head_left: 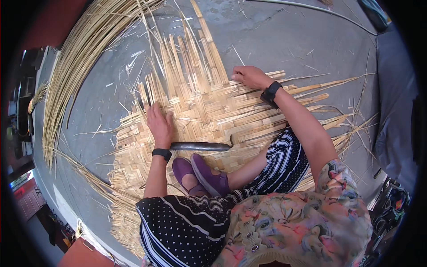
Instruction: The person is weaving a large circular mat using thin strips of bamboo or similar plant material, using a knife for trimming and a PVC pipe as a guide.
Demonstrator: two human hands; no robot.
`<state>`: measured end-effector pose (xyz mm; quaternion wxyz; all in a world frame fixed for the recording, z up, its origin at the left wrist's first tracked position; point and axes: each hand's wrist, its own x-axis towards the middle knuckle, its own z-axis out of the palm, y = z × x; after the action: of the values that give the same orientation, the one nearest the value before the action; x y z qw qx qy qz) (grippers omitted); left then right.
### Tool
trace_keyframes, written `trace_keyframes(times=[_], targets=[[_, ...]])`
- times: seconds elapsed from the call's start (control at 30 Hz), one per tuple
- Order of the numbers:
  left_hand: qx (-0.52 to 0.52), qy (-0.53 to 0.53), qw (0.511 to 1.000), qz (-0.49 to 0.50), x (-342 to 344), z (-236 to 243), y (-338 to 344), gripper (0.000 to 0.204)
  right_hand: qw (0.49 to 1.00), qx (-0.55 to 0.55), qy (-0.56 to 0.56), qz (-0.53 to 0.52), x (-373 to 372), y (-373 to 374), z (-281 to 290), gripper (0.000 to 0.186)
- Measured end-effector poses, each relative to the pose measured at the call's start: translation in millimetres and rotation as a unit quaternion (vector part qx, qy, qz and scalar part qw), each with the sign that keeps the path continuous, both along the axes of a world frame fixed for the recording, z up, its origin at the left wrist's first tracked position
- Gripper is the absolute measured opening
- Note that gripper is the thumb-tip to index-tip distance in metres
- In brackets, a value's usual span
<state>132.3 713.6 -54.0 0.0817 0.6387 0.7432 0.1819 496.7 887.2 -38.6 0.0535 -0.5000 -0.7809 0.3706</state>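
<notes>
A woven mat of flat, straw-coloured reed strips [200, 118] spreads on the floor in front of me, with loose strip ends sticking out at the far and right edges. My left hand [160, 124] lies on its left part, fingers stretched forward beside the upright strip ends and thumb apart. At the far right edge of the weave, my right hand [252, 78] is closed with curled fingers on a reed strip [278, 74]; its fingertips are partly hidden. Between my hands and my feet rests a long dark metal tool [202, 146] with a thin hooked end.
My purple shoes [209, 175] stand on the mat. A big bundle of long reeds [73, 80] curves along the left. Stray reed scraps [131, 64] litter the grey floor. A pale pole [320, 9] lies at the far right, and grey cloth [396, 107] hangs or lies at the right.
</notes>
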Motion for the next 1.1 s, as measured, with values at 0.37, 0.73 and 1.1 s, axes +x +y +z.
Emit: trace_keyframes(times=[0.37,0.73,1.1], targets=[[-0.024,0.008,0.999,-0.021,-1,5,2,0.088,0.999,-0.043,0.011,0.004,-2,1,-10,0.026],[-0.092,-0.06,0.994,-0.001,-12,18,10,0.077,0.955,0.271,-0.115,0.027,-38,-5,26,0.025],[-0.066,-0.082,0.994,-0.019,-25,10,-3,0.07,0.965,-0.042,0.184,-0.183,-108,-35,-12,0.017]])
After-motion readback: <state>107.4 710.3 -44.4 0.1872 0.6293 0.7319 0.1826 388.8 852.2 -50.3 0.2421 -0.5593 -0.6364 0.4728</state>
